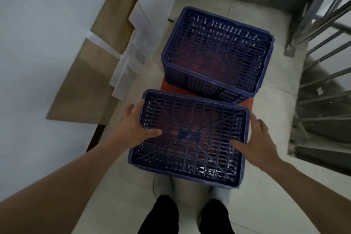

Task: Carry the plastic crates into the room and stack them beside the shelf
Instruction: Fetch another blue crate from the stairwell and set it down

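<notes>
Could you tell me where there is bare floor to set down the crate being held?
Bare floor lies between the far blue crate and the stair railing. The left is crowded with leaning boards.

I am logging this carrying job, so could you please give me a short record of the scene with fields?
place: tiled landing beside a metal stair railing
near crate: blue crate, empty, gripped on both short sides
left hand: left hand, thumb over the rim, fingers outside
right hand: right hand, thumb over the rim
far crate: second blue crate, empty, sitting on an orange crate
against wall: cardboard sheets and white panels
shelf: not in view
</notes>
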Demonstrator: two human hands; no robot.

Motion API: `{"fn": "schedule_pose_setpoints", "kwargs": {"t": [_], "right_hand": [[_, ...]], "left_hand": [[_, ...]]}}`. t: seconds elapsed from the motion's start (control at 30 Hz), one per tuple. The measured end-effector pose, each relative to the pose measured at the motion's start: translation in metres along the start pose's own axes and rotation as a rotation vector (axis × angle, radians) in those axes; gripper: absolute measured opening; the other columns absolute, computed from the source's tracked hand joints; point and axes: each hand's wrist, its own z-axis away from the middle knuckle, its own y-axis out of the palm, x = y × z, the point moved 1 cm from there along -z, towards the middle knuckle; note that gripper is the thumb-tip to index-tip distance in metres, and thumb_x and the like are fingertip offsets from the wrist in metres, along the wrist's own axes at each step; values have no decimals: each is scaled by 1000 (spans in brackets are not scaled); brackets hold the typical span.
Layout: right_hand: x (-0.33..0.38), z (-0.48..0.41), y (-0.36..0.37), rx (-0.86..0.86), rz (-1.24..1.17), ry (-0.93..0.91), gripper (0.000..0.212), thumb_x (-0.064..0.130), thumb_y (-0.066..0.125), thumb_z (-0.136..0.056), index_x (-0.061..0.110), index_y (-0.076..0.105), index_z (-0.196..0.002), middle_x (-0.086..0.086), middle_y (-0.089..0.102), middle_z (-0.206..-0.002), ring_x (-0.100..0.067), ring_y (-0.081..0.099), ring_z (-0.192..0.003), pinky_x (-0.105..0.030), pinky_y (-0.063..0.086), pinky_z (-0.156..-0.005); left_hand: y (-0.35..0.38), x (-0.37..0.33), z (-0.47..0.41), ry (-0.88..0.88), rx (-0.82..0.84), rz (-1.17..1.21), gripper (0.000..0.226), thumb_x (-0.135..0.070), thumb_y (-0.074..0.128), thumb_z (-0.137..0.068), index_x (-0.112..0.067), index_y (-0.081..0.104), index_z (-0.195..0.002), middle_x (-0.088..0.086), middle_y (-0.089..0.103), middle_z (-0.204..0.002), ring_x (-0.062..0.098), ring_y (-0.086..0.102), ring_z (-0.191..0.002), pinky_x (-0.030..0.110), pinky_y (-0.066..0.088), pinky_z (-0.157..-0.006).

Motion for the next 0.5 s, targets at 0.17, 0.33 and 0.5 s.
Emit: {"fn": "schedule_pose_setpoints", "kwargs": {"t": [0.17, 0.33, 0.5], "right_hand": [[-39, -51, 43, 20, -72, 75, 85, 38, 81, -78, 43, 31, -146, 0, 47, -133, -28, 41, -133, -55, 47, -96], [-71, -83, 79, 7, -183, 187, 83, 44, 82, -71, 36, 38, -141, -5, 53, -131, -33, 49, -126, -52, 50, -92], [-100, -101, 106, -21, -244, 225, 121, 66, 76, -56, 29, 20, -157, -12, 54, -139, -35, 62, -114, -59, 57, -91]], "left_hand": [[44, 40, -54, -50, -26, -55, 118, -62, 84, -66, -37, 15, -158, 5, 16, -161, 24, 17, -151, 46, 33, -116], [72, 67, -88, -163, -12, -88, 124, -59, 83, -69, -32, 5, -161, 5, -2, -166, 27, 12, -153, 46, 29, -117], [91, 85, -110, -228, 22, -17, 130, -52, 86, -69, -27, -3, -161, 10, 3, -166, 30, 21, -150, 46, 31, -116]]}}
